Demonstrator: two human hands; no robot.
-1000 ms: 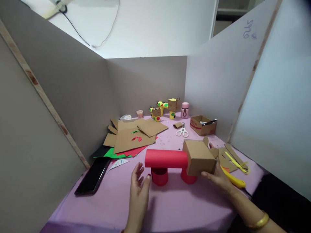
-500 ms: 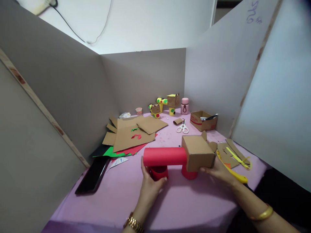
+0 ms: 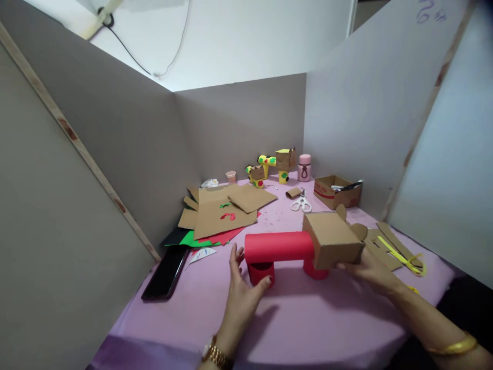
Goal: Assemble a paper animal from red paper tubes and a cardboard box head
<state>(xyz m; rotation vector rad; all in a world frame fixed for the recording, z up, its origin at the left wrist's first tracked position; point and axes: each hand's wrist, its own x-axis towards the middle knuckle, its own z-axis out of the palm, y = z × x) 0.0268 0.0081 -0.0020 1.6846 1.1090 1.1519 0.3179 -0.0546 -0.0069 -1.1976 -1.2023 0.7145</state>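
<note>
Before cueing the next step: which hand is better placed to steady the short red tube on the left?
Likely the left hand: it is open beside that short tube, thumb in front. The right hand holds the cardboard box, farther right.

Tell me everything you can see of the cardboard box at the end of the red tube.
The cardboard box is plain brown and block-shaped, with a flat top and creased edges. Two rounded flaps stick out at its right side. It sits at the right end of the horizontal red tube, raised above the table. The right hand grips its lower right corner. How it is fastened cannot be seen.
</note>
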